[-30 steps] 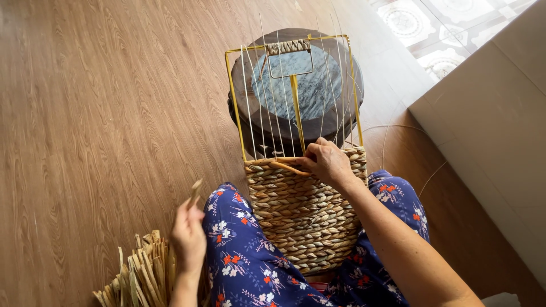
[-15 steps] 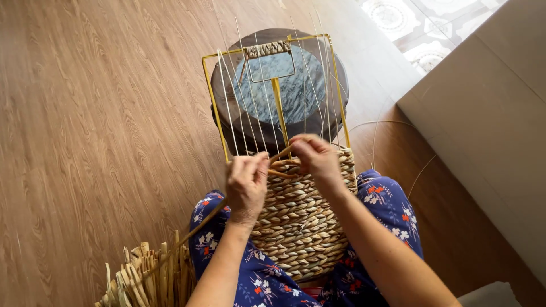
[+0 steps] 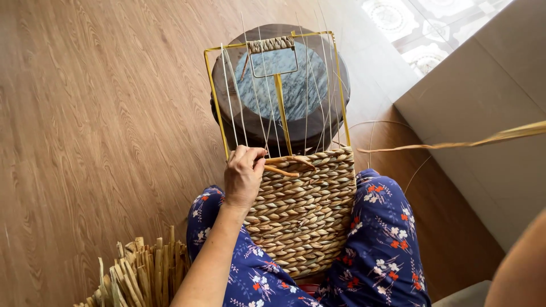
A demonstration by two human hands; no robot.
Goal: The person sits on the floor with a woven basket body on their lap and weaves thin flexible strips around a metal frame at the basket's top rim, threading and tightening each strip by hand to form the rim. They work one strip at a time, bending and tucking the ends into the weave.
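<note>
No packages, labels, signs or screens appeared anywhere in the view, from twelve o'clock round to six o'clock; nothing printed or displayed was visible on any surface.

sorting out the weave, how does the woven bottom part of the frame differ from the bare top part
The woven part is packed with thick braided tan rows and hides what lies behind; the bare part has only thin upright strands, with the round stool visible through it. The left hand grips the woven part's top edge; nothing touches the bare part. Both sit inside one yellow wire frame.
</note>
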